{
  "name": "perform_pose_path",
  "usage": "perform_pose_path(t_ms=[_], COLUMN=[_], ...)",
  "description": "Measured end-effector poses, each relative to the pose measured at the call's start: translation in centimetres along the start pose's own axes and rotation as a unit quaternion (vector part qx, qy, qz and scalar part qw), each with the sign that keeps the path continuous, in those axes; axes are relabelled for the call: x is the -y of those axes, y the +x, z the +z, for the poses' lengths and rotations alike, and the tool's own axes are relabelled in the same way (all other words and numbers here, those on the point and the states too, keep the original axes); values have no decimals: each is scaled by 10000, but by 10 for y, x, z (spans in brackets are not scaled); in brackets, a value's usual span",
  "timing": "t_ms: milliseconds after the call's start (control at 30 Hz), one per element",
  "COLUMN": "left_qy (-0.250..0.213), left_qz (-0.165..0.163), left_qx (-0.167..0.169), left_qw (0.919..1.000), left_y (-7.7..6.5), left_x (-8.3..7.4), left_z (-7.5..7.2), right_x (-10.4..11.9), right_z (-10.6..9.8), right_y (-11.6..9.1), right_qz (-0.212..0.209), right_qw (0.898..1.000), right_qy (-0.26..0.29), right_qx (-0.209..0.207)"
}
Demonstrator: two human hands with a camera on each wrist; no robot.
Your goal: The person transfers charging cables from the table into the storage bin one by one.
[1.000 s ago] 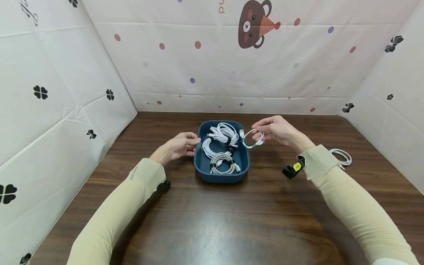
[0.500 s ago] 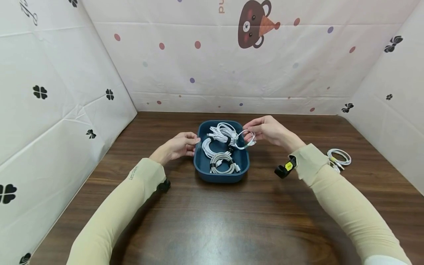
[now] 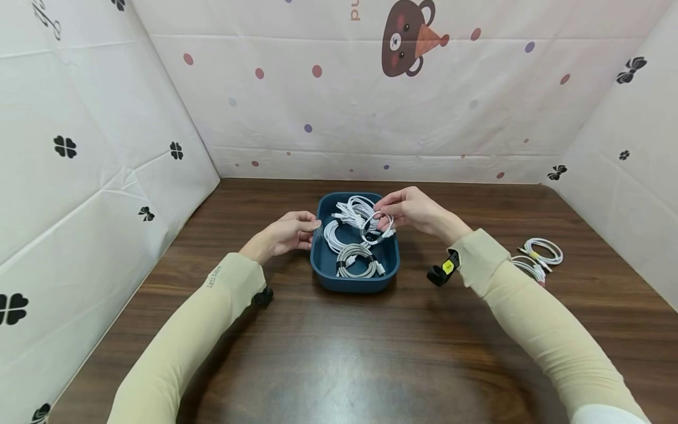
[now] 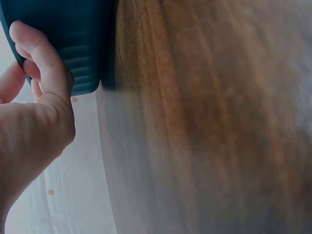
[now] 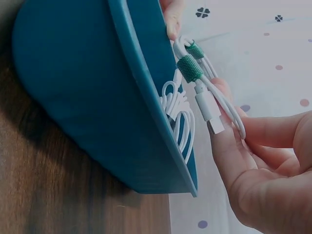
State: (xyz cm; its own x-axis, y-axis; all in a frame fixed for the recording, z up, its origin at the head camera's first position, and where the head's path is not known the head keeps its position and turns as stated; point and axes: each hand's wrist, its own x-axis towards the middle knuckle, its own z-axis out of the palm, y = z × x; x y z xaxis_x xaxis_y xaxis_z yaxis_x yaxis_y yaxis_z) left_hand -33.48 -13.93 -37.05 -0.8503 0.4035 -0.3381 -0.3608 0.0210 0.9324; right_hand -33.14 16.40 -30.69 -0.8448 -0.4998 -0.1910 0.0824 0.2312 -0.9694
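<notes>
A dark blue bin [image 3: 354,286] stands on the wooden table. My left hand [image 3: 290,234] holds its left rim, the thumb outside the wall in the left wrist view. Above the bin's right side, my right hand [image 3: 418,213] pinches a small coiled white charging cable [image 5: 209,111]. Green ties [image 5: 189,68] bind this cable, and a plug hangs beside my fingers in the right wrist view. Several coiled cables lie in the bin: white bundles [image 3: 349,213] at the back and a greyish coil [image 3: 344,257] with black ties near the front.
Two more coiled cables lie on the table to the right: a white coil [image 3: 559,253] with a yellow tie and another white cable [image 3: 531,270] partly behind my right sleeve. A patterned white sheet [image 3: 254,118] rises behind the table and at both sides.
My right hand has moved left with the small cable, from beside the bin to over its right part. The left hand stays on the rim. More of the cables on the right shows.
</notes>
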Motion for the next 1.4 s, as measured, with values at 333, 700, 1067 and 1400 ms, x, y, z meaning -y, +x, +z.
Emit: perform_pose_path(t_ms=[333,700,1067,1400], left_qy=[17,11,70,106], left_qz=[6,-27,20,14], left_qx=[7,-27,-16,-48], left_qw=[10000,10000,10000,9999], left_y=[-1,-1,0,-1], left_x=[-1,-1,-2,-1], left_z=[1,1,1,0], right_x=[0,-2,-2,3], right_z=[9,17,18,10], right_y=[3,6,6,0], right_qz=[-18,-22,-324,-632], right_qw=[9979,9925,9792,9775], right_qy=[-645,-1218,-1991,-1930], right_qx=[19,86,-228,-562])
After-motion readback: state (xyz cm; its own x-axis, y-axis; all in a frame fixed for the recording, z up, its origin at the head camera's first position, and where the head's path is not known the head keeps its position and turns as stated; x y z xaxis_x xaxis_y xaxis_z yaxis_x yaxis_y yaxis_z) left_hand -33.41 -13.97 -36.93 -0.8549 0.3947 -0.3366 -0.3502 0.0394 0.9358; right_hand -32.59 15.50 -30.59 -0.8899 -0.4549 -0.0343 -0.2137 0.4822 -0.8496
